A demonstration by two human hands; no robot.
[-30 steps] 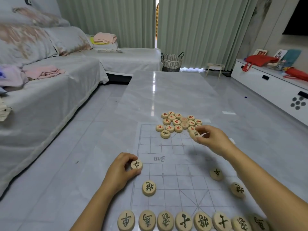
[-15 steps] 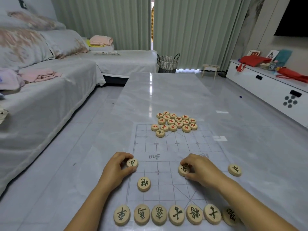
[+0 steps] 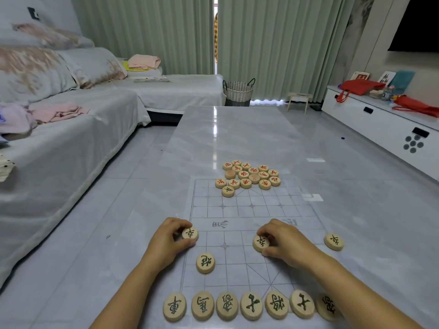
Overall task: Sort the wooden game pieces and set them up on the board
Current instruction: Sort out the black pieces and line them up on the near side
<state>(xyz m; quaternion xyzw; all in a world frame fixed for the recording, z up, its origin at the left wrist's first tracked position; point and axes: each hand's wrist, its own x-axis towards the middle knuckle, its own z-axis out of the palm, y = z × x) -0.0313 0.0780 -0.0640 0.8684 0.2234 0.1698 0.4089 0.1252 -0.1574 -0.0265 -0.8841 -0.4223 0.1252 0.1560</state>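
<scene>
A thin grid board (image 3: 240, 210) lies flat on the marble table. My left hand (image 3: 167, 243) pinches a black-lettered wooden disc (image 3: 190, 233) at the board's left edge. My right hand (image 3: 285, 241) grips another black-lettered disc (image 3: 260, 242) resting on the board near its middle. A row of several black-lettered discs (image 3: 250, 305) lines the near edge. One black disc (image 3: 205, 262) sits alone at the left, another (image 3: 333, 241) at the right edge. A pile of red-lettered discs (image 3: 249, 175) lies at the board's far edge.
The glossy marble table (image 3: 225, 138) stretches away from me. A covered sofa (image 3: 59, 143) with folded cloths runs along the left. A white low cabinet (image 3: 384, 124) stands at the right, a woven basket (image 3: 238, 92) beyond the table's far end.
My right hand came back from the red pile with a disc and set it down on the board's middle. My left hand has stayed on its disc.
</scene>
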